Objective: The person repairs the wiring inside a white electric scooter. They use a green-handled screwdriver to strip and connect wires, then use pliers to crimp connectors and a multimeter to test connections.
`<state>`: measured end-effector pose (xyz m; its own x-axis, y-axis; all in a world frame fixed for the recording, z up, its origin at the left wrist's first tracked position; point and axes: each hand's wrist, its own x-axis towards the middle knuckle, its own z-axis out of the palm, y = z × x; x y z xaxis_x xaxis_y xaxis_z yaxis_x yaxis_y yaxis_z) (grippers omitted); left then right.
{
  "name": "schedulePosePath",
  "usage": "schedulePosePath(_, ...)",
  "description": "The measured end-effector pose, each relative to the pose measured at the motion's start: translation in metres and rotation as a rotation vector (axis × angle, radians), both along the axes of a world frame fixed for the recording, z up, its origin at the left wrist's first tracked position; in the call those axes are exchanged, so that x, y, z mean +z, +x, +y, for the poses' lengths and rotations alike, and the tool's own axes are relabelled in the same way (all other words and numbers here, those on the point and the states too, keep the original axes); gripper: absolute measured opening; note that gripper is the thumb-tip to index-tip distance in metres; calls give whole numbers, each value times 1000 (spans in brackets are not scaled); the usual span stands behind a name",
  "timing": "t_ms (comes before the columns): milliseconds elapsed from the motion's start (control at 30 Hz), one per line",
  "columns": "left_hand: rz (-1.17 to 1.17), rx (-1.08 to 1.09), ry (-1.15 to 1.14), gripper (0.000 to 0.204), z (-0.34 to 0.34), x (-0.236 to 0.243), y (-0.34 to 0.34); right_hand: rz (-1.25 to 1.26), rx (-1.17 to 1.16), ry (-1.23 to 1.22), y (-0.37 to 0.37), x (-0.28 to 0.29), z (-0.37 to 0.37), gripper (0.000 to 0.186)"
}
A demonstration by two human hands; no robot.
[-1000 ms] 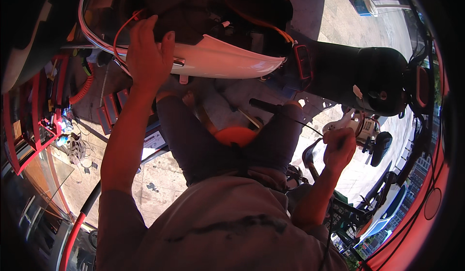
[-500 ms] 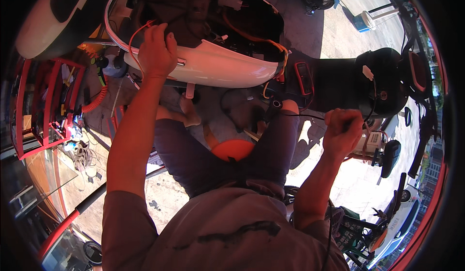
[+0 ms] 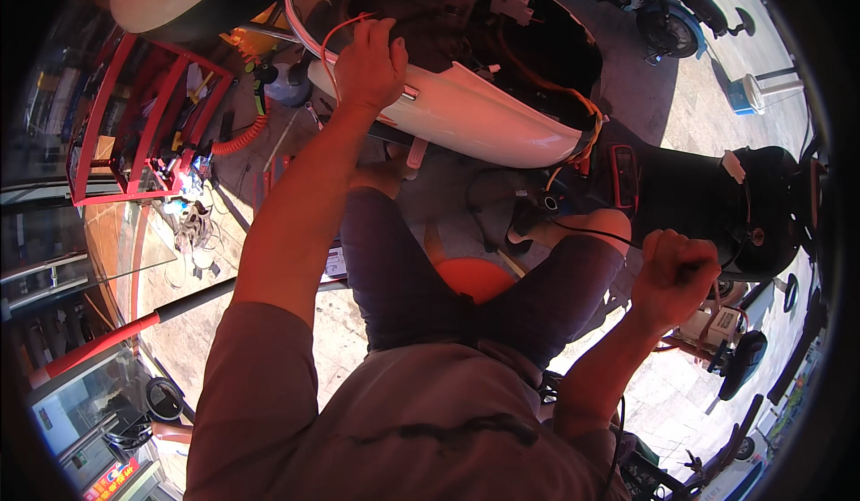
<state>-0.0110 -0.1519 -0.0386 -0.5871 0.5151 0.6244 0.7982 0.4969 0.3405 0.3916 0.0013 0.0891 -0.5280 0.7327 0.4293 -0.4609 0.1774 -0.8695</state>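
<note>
My left hand (image 3: 374, 66) is up at the near edge of a white scooter body (image 3: 484, 116), fingers closed on a thin red wire (image 3: 328, 51) that loops down past the wrist. What the fingertips touch inside the body's dark open cavity (image 3: 448, 17) is hidden. Out to the right, my right hand (image 3: 676, 277) makes a fist around a black wire (image 3: 591, 230), which stretches leftward over my knee. A red-framed multimeter (image 3: 624, 178) lies beside the scooter's dark footboard. Orange cables (image 3: 587, 111) come out at the right end of the body.
A red tool rack (image 3: 85, 156) stands at the left, near a coiled red hose (image 3: 242, 136). Between my legs is an orange round seat (image 3: 475, 279). A white connector (image 3: 734, 167) hangs on the dark front part. Other scooters (image 3: 667, 30) are parked at the back right.
The whole view has swung left, so the scooter and both hands appear farther right. Both hands keep their closed grips, and the red and black wires stay with them.
</note>
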Motion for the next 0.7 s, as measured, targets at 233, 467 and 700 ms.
schedulePosePath(233,-8,31,-16,35,2,-2,-2,48,-24,-1,1,5,3,42)
schedulePosePath(467,-21,39,-14,34,2,0,0,131,89,-36,-7,13,10,33)
schedulePosePath(700,-64,78,-46,33,3,3,4,213,371,-159,-54,31,4,45)
